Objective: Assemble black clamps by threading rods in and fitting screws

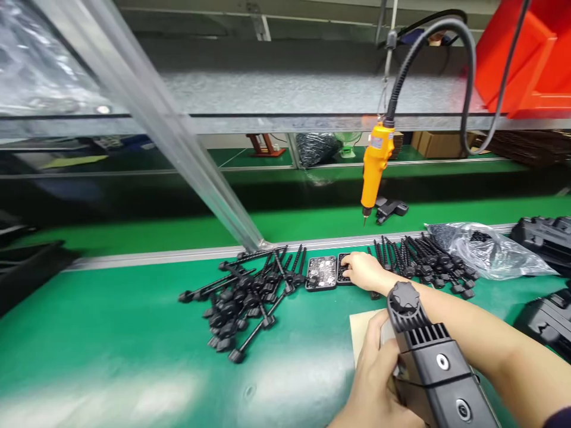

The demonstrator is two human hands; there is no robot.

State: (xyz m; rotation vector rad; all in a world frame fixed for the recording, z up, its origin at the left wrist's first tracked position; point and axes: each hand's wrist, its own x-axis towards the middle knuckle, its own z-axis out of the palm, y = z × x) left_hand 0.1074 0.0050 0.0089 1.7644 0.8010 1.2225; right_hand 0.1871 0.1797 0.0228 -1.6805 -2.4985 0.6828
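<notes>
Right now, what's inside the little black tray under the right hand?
In the black tray, tiny black parts show on the left. The right hand covers the right side, so I can't see what lies there.

The green desk [134, 333] carries a jumbled heap of black knobbed rods [243, 297], a tray of silvery pieces [321, 289] beside a tray of black pieces [343, 282], more knobbed rods [428, 261], a clear bag [504, 255], black housings [546, 321] and a pale sheet [358, 330].
</notes>
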